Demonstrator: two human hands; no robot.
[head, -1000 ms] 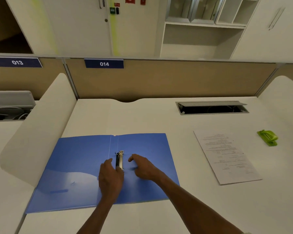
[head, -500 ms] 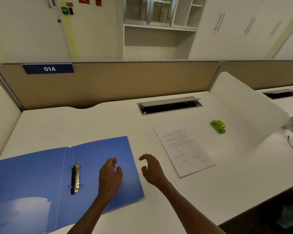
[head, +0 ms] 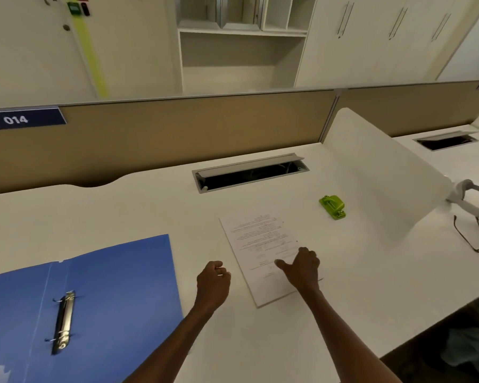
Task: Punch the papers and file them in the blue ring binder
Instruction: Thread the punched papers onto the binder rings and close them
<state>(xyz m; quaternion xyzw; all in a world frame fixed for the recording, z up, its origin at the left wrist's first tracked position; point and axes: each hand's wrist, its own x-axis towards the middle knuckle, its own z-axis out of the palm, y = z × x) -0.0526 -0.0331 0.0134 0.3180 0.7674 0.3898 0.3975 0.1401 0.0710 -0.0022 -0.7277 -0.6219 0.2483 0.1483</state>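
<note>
Papers lie in one stack on my white bench, right hand resting on them, fingers relaxed; left hand clenched, empty. One blue binder lies open left; one green punch behind, before a tan partition.

I see a blue ring binder, glossy smooth plastic, with shiny metal rings. Papers at 3 o'clock of it look matt white. Hole punch, glossy green plastic. Desk, smooth matt white laminate.
</note>
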